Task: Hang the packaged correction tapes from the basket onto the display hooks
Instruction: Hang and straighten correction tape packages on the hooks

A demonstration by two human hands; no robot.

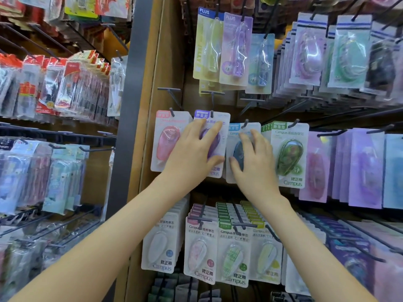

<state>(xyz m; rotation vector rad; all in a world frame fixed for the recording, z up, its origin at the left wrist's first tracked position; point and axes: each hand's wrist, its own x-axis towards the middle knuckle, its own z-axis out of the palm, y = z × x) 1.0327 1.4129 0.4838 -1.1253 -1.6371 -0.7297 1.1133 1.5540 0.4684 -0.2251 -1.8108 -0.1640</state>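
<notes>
The purple correction tape pack (213, 144) and the blue pack (237, 153) hang on hooks (212, 113) just left of the green pack (289, 153). The left hand (192, 155) and right hand (256, 164) lie spread over them, grip wide. I'd judge they are light, stiff cards with slick blisters, so pinch the card's edge.

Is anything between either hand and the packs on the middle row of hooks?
Nothing visible. The left hand lies directly on the purple pack, the right hand on the blue pack; both packs hang on hooks.
</notes>
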